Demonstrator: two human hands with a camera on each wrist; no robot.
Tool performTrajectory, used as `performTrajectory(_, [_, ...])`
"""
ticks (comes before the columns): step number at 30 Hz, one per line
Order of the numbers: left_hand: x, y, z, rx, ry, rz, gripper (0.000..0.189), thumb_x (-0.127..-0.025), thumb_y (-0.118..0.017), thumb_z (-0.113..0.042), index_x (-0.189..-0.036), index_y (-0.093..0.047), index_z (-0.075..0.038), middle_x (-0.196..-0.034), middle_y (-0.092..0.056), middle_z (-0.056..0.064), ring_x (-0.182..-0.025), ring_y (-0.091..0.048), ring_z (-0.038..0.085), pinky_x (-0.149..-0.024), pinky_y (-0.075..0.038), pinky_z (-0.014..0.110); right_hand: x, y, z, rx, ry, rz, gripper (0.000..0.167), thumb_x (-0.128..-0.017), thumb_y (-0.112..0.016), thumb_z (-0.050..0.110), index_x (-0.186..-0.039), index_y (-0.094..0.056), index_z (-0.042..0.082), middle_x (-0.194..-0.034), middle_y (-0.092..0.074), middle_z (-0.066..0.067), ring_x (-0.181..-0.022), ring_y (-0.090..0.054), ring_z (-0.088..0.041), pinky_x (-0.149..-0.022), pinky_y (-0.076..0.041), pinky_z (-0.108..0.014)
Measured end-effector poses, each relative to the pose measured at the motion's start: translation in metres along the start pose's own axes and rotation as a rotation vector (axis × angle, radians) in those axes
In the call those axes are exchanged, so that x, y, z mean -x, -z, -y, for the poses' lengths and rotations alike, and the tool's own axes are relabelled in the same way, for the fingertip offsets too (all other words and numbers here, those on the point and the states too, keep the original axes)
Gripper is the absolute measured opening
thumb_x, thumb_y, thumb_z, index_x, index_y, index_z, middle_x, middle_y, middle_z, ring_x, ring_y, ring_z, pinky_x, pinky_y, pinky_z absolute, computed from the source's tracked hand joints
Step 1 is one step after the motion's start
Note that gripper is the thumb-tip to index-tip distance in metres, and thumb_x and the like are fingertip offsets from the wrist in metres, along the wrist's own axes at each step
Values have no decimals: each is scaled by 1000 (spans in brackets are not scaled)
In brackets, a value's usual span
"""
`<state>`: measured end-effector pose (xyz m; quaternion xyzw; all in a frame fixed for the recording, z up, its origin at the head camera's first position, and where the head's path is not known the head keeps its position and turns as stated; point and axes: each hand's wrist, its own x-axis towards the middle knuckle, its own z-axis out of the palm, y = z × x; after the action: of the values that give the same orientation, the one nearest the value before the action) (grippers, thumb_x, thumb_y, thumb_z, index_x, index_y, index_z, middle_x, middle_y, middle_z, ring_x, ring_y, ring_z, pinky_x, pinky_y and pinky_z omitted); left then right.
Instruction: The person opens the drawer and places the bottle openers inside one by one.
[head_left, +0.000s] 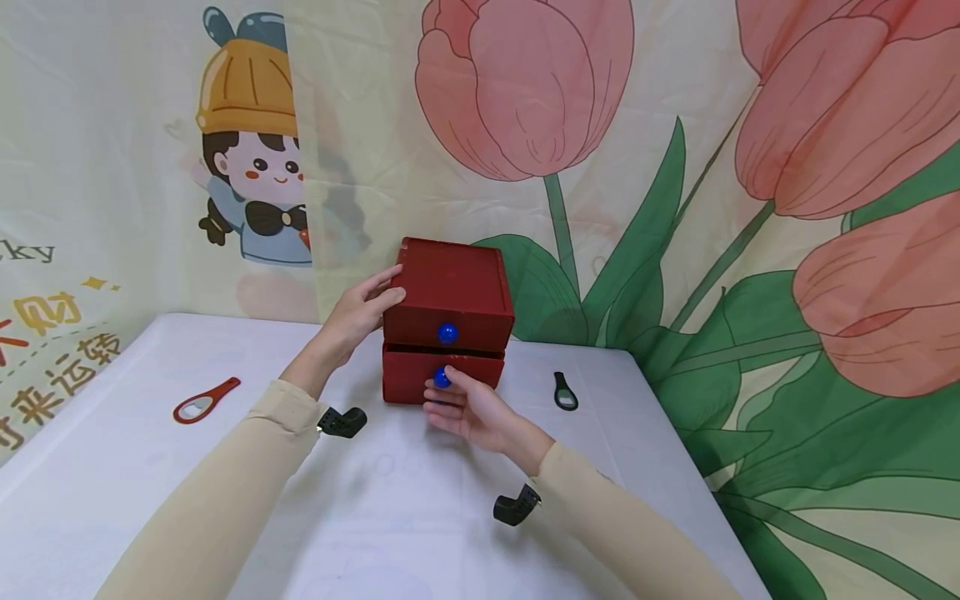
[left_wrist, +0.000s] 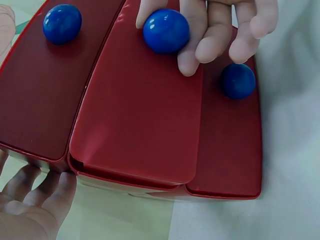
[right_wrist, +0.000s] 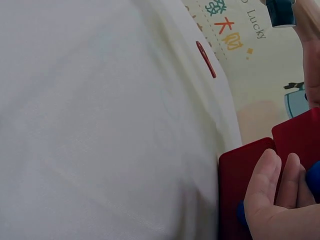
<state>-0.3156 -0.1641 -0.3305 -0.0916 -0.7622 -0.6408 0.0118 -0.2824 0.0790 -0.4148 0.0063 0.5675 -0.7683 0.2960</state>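
A dark red drawer cabinet point(head_left: 450, 279) with blue round knobs stands at the back of the table. My left hand point(head_left: 360, 312) lies against its left side near the top, fingers extended along the wall. In the left wrist view my right hand point(left_wrist: 212, 25) pinches the blue knob point(left_wrist: 166, 31) of the middle drawer point(left_wrist: 140, 115) between thumb and finger. That drawer stands slightly out from the drawers on either side. The upper knob point(head_left: 447, 333) is free. In the head view, my right hand point(head_left: 480, 412) hides the bottom knob point(left_wrist: 237, 81).
A red-handled tool with an oval loop, like a bottle opener point(head_left: 217, 392), lies on the white cloth point(head_left: 360, 533) at left. A similar black one point(head_left: 566, 393) lies right of the cabinet. Behind the table hangs a printed curtain point(head_left: 360, 100).
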Motion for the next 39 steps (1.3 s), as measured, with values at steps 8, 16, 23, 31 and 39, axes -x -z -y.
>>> performTrajectory(8, [-1,0,0,13,4,0,63,-110,-57,-40,-168,-35,-32,-175,-27,8,-155,-38,32,-125,-33,57,-7,0,3,4,20,-1,58,-110,-55,45,-145,-60,-1,-134,-68,-14,-114,-71,-24,-113,-51,-46])
performTrajectory(16, [-2,0,1,5,10,-4,63,-109,-57,-41,-168,-34,-35,-174,-28,6,-154,-39,33,-125,-34,58,-13,1,5,-2,38,-4,59,-110,-55,44,-147,-58,-2,-137,-65,-16,-127,-66,-31,-115,-49,-47])
performTrajectory(23, [-2,-1,2,1,10,-6,64,-109,-57,-42,-168,-33,-34,-174,-28,6,-155,-39,33,-125,-33,58,-15,1,6,-24,42,-8,57,-110,-57,41,-146,-58,-3,-138,-65,-18,-136,-60,-35,-114,-49,-46])
performTrajectory(31, [-4,-1,3,0,14,-9,64,-109,-57,-42,-168,-34,-34,-174,-30,6,-154,-40,33,-125,-34,58,-15,0,7,-6,46,-31,56,-110,-58,41,-144,-60,-3,-137,-67,-18,-125,-67,-29,-113,-51,-44])
performTrajectory(39, [-4,-3,3,-23,12,-34,64,-108,-58,-44,-167,-36,-33,-172,-33,7,-150,-45,35,-121,-40,57,-15,-5,11,59,29,-105,54,-108,-60,44,-139,-65,0,-133,-70,-16,-117,-72,-28,-108,-55,-45])
